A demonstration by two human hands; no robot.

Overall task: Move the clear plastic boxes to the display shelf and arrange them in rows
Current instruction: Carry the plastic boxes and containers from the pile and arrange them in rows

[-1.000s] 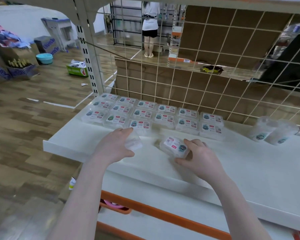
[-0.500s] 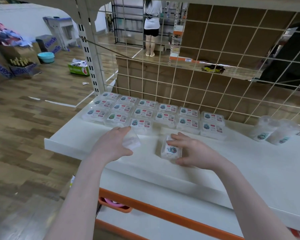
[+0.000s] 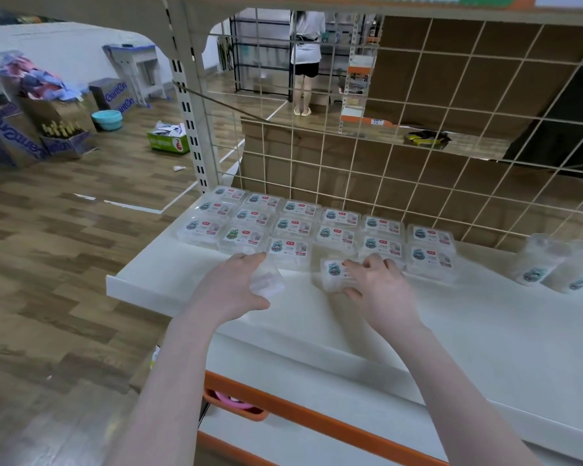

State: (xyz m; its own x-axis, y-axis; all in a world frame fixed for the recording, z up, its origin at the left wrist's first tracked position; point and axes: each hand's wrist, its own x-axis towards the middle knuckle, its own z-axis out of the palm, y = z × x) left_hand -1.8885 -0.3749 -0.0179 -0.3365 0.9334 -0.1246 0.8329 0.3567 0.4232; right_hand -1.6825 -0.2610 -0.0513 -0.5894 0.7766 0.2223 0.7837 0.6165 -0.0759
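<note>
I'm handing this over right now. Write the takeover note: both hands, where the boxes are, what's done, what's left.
Left hand: holds a clear box above the shelf front, not yet placed.
Right hand: fingers curled on a labelled box lying on the shelf, just in front of the rows.
Boxes: the arranged block sits at the back left by the wire grid; its front row stops after three boxes.
Two clear cups lie at the far right.
Done: most of three rows.
Left: seat the right-hand box in the front row, then the left-hand one beside it.
</note>
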